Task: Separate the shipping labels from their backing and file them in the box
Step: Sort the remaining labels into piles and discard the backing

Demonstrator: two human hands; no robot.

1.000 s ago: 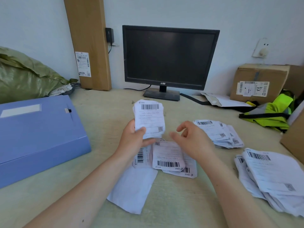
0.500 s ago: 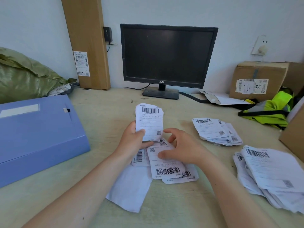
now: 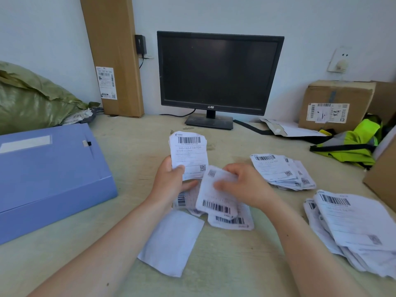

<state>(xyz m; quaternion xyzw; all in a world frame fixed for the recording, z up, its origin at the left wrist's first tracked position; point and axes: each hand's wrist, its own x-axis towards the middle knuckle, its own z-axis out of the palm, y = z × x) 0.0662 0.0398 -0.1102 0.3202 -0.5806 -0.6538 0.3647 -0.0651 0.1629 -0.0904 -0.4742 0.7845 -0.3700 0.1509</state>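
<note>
Hands sort shipping labels: left hand point(image 3: 171, 181) grips a gathered stack point(image 3: 189, 155), right hand point(image 3: 244, 185) pinches a loose label point(image 3: 214, 196), best lifted singly and squared before joining it.

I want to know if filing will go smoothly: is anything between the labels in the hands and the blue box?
The desk between the left hand, holding a stack of labels, and the blue box is bare. The obstacle is the box itself: its lid lies shut, so it must be opened first. The right hand holds another label.
</note>
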